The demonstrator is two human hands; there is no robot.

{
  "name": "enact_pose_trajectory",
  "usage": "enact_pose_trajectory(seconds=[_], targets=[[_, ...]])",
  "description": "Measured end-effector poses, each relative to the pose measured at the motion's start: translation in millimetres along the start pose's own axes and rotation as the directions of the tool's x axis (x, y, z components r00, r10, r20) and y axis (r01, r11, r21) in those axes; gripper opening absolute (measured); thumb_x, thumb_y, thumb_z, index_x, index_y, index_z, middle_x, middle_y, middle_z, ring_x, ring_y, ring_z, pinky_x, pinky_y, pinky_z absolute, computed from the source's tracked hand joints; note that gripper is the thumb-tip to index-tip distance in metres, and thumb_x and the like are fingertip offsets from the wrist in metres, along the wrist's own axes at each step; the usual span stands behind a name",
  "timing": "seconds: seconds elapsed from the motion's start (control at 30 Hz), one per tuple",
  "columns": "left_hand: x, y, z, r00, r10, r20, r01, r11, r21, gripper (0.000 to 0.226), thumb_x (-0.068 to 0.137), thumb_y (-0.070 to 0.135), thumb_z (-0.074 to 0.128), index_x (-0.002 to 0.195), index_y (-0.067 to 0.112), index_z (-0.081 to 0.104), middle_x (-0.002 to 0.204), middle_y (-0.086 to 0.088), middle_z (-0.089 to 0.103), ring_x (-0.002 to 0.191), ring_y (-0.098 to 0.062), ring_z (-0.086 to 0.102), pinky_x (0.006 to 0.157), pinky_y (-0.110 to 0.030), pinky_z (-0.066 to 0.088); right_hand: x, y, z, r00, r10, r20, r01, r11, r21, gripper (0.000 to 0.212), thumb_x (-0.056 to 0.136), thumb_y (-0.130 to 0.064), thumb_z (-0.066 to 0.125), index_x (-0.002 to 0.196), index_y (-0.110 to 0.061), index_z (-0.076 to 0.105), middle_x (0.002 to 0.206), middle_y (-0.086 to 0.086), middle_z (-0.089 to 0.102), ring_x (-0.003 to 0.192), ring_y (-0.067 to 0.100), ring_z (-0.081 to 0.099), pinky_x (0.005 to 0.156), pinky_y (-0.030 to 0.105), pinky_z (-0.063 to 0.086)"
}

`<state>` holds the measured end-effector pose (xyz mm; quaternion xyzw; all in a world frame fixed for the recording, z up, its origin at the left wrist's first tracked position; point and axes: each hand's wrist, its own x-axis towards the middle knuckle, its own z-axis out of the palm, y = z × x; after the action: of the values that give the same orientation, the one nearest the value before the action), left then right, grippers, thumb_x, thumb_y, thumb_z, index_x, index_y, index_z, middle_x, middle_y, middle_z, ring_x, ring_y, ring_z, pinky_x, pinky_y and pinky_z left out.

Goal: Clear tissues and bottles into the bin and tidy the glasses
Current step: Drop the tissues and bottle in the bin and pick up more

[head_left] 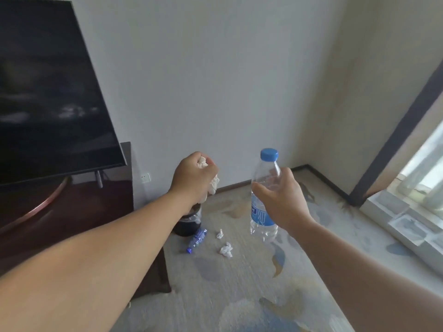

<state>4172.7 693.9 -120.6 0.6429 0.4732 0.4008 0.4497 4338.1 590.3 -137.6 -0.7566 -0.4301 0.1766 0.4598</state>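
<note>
— What's in the hands?
— Left hand clenches a tissue; right hand wraps an upright capped bottle.
— The bin?
— Dark bin on the carpet (left wrist covers its rim). A small bottle lies just beside it, with a loose scrap and a crumpled wad near.

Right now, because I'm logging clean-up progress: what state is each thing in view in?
Left hand: fingers curled round the held tissue.
Held tissue: crumpled.
Right hand: grips the large bottle.
Large bottle: upright, cap on, off the floor.
Bin: on the floor, partly hidden by the left arm.
Small bottle: lying on the carpet by the bin.
Loose tissue, second loose tissue: crumpled, on the carpet.
Television: screen dark.
</note>
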Motion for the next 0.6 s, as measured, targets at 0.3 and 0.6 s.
enact_pose_trajectory(seconds=[0.3,0.6], targets=[[122,-32,-7,0.982,-0.086,-0.167,0.093,0.995,0.039,0.009,0.077,0.018,0.054,0.077,0.02,0.063,0.071,0.007,0.062,0.066,-0.015,0.059,0.056,-0.028,0.047,149,-7,79,0.977,-0.067,0.201,0.063,0.998,0.025,0.067,0.058,-0.057,0.057,0.117,-0.027,0.043,0.109,-0.007,0.056,0.094,0.012,0.059,0.076,0.038,0.051],[247,-93,-24,0.96,-0.216,-0.178,0.222,0.975,0.011,0.012,0.079,0.009,0.049,0.079,0.013,0.06,0.048,0.01,0.061,0.041,-0.009,0.048,0.042,-0.024,0.036,269,2,184,0.954,-0.058,0.294,0.051,0.998,0.033,0.059,0.062,-0.055,0.059,0.113,-0.032,0.041,0.108,-0.009,0.056,0.095,0.009,0.057,0.074,0.034,0.046]])
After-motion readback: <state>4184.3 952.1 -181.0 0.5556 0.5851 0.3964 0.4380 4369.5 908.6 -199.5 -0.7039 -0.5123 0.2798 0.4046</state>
